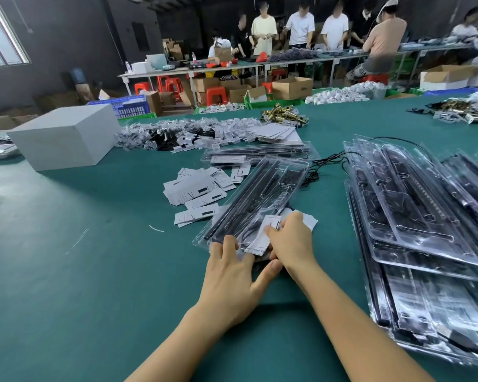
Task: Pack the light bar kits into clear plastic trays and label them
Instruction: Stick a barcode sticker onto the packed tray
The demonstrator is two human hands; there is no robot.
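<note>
Both hands meet at the near end of a clear tray (255, 193), whose long axis runs away and to the right. The left hand (229, 274) grips its near edge; the right hand (290, 241) pinches a label (261, 237) onto it. Beyond the left hand lie loose labels (199, 188); right of the right hand, stacked trays (414, 216).

Two bare forearms are showing from the lower edge of the view, ending in the left hand (228, 274) and the right hand (290, 241). No sleeves are reaching into view, so both arms are showing uncovered to the frame's edge. The fingers are showing short, plain nails, and both wrists are showing bare.
</note>
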